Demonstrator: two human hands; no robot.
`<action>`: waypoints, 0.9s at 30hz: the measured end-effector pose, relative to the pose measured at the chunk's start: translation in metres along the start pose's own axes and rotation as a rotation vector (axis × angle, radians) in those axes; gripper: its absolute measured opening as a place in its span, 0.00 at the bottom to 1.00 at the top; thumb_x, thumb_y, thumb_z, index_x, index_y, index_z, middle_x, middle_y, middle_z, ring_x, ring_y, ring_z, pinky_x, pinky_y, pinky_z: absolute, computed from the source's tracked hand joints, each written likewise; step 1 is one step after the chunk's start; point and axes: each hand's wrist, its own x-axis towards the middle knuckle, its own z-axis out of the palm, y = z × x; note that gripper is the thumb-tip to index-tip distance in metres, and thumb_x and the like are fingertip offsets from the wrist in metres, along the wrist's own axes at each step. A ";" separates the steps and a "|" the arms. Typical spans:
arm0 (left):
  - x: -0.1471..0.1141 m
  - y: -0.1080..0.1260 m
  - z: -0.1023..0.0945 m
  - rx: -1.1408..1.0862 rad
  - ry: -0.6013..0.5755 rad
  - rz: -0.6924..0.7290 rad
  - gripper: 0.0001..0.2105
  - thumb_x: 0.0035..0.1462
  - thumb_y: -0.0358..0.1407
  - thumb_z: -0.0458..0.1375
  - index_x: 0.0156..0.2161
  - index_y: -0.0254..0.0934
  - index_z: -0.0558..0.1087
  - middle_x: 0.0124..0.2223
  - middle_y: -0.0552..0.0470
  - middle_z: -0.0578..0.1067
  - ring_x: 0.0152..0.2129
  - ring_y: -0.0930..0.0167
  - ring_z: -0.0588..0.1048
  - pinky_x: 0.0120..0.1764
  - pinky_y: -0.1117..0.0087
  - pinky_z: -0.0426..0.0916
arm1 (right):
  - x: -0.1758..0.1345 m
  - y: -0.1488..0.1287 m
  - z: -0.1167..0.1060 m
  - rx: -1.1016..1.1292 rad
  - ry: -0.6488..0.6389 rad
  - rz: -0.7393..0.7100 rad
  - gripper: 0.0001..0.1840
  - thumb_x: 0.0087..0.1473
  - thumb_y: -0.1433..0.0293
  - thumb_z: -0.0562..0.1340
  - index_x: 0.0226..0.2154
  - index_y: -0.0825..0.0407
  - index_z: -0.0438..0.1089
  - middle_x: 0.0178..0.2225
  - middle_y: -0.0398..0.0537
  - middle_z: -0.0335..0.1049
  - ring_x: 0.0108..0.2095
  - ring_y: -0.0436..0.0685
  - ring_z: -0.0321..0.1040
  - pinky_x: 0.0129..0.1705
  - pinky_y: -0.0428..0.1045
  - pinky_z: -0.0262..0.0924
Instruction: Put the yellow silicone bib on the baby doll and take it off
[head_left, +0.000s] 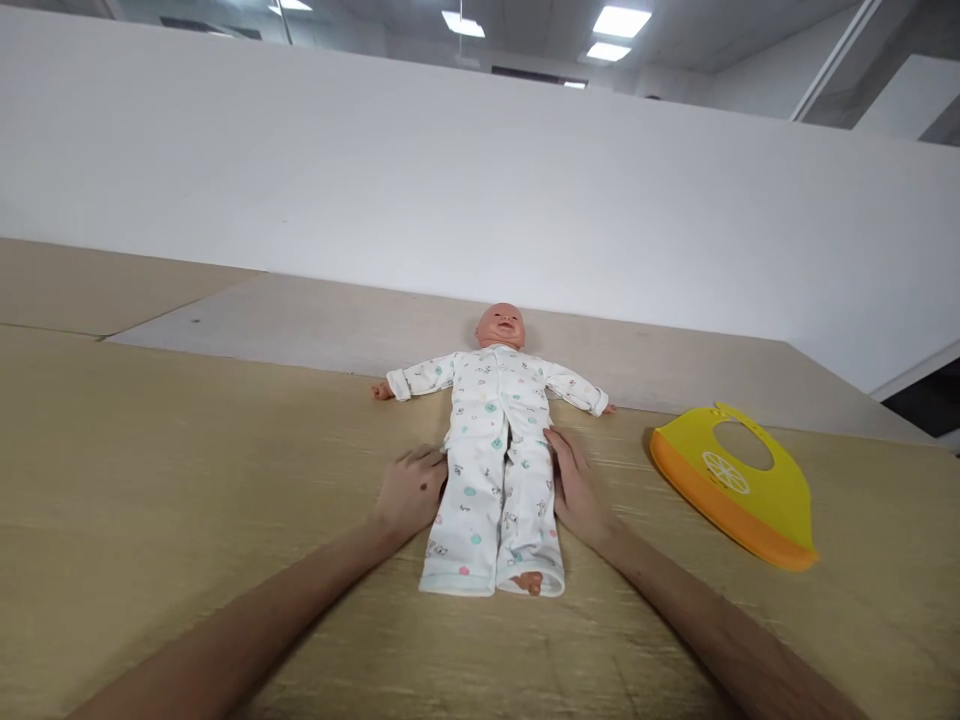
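A baby doll [501, 328] lies on its back on the table, head toward the wall and arms spread. It wears a white patterned top [491, 390] and matching trousers [469, 510]. One doll foot [531, 582] shows at the trouser leg opening on the right; the other is covered. My left hand [411, 490] rests against the left side of the trousers near the hip, its fingertips partly hidden. Along the other side, my right hand [581, 490] touches the trousers with its fingers stretched toward the hip. Neither hand appears to grip the cloth.
To the right lies a yellow bib [776, 500] with an orange catch pocket and a citrus-slice print. The wooden table [225, 440] meets a greyish board at the back. Behind stands a white wall [375, 180] with glass above it.
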 end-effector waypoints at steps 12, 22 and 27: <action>0.023 -0.069 -0.004 0.066 0.246 -0.462 0.11 0.57 0.35 0.49 0.27 0.36 0.68 0.32 0.45 0.76 0.32 0.65 0.72 0.28 0.69 0.56 | 0.020 0.080 -0.028 -0.098 0.261 0.113 0.13 0.54 0.73 0.50 0.42 0.55 0.63 0.46 0.57 0.64 0.51 0.59 0.60 0.53 0.56 0.58; 0.022 -0.042 0.002 0.134 0.192 -0.146 0.09 0.56 0.33 0.49 0.27 0.36 0.69 0.27 0.46 0.74 0.27 0.66 0.72 0.32 0.67 0.61 | 0.026 0.080 -0.024 0.008 0.195 0.183 0.03 0.52 0.71 0.51 0.32 0.53 0.59 0.31 0.48 0.64 0.30 0.52 0.61 0.33 0.47 0.59; 0.003 -0.018 0.006 -0.054 0.160 0.275 0.11 0.57 0.34 0.50 0.26 0.37 0.69 0.27 0.48 0.74 0.25 0.69 0.70 0.30 0.69 0.62 | 0.013 0.030 -0.018 0.103 -0.011 -0.292 0.09 0.56 0.79 0.49 0.28 0.52 0.58 0.23 0.40 0.60 0.24 0.47 0.58 0.28 0.43 0.53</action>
